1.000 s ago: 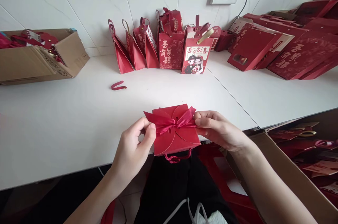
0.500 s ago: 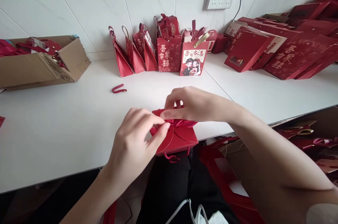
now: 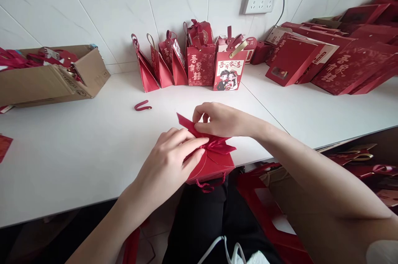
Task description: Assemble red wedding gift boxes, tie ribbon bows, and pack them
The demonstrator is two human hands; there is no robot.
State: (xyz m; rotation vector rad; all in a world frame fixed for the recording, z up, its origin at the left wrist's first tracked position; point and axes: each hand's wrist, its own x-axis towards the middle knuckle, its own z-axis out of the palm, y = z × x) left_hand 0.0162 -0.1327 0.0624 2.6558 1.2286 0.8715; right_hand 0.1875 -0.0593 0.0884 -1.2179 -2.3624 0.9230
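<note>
A small red gift box (image 3: pixel 214 164) with a red satin ribbon (image 3: pixel 219 145) lies at the near edge of the white table (image 3: pixel 77 147). My left hand (image 3: pixel 172 166) rests on the box's left side, its fingers pinched at the ribbon's knot. From above, my right hand (image 3: pixel 222 121) has its fingers closed on a ribbon end, which sticks out to the upper left. A red cord loop hangs from the box's lower edge.
Several red gift bags (image 3: pixel 199 62) stand against the tiled wall. Flat red bags (image 3: pixel 336 58) are heaped at the right. A cardboard box (image 3: pixel 52 75) of red parts sits at the left. A loose red handle (image 3: pixel 143 106) lies on the table. Another carton (image 3: pixel 367 168) is below right.
My right hand came from the box's right side to above it and took a ribbon end. My left hand slid onto the knot. The bow's loops have been pulled out of shape.
</note>
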